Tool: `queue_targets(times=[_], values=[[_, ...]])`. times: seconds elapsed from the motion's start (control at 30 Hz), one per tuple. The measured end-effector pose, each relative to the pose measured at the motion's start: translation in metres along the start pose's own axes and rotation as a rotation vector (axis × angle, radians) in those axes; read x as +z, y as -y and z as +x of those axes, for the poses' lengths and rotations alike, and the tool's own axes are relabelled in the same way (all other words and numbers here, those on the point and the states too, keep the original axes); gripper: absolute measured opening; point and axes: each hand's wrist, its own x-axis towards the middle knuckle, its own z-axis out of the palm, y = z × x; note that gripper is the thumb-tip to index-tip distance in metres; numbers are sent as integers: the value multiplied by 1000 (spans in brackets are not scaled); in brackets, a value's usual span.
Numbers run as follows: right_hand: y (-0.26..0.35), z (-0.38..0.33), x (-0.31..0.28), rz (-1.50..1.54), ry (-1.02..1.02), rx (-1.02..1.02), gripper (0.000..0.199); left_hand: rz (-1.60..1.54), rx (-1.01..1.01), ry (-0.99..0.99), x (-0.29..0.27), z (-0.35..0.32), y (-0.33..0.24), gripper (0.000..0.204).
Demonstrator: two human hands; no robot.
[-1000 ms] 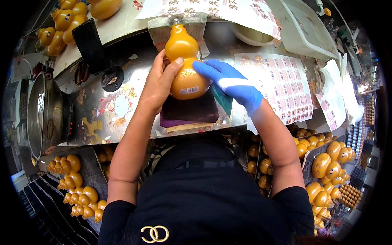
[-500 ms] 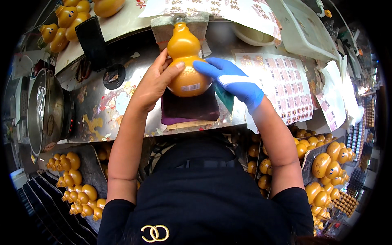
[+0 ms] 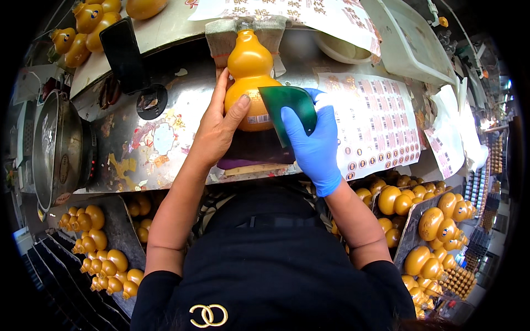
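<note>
Clasping the gourd bottle (image 3: 248, 80): your left hand (image 3: 221, 124); right hand (image 3: 316, 144) pinches green card (image 3: 290, 105) at bottle's right. Likely stiff, slick; hold bottle by waist.

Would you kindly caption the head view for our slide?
Left hand on a gourd-shaped bottle, blue-gloved right hand holding a green scraper.

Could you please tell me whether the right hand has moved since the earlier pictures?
Yes: the gloved right hand has moved toward the front edge of the metal bench.
</note>
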Motion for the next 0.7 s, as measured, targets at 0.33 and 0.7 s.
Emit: queue_targets(times=[0.33, 0.7], values=[[33, 68, -23, 154, 506, -44, 31, -321, 12, -12, -3, 2, 19, 70], [39, 111, -16, -107, 795, -194, 35, -189, 30, 23, -6, 0, 18, 83]])
